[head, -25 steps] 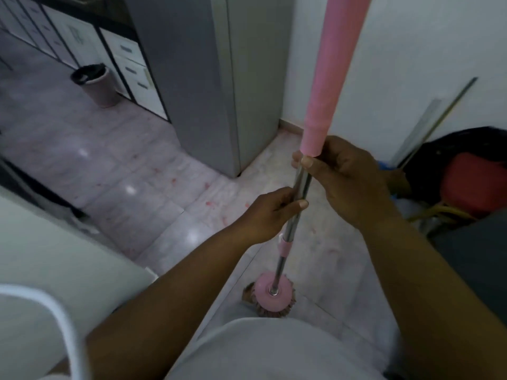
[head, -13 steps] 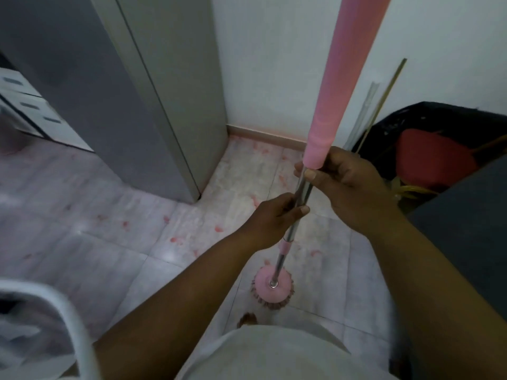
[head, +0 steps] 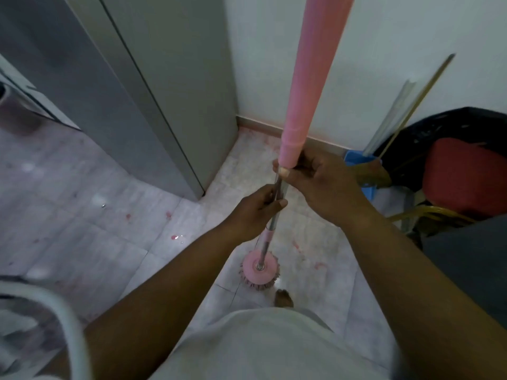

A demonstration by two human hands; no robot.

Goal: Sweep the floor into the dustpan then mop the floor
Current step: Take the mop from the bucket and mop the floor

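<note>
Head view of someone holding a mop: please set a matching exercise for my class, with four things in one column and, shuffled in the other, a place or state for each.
Column one:
1. mop head
2. left hand
3. right hand
4. thin stick

Column two:
A. leans against the white wall
B. grips the bare metal shaft
C. rests on the floor tiles
D. grips the lower end of the pink sleeve

Pairs: 1-C, 2-B, 3-D, 4-A.
</note>
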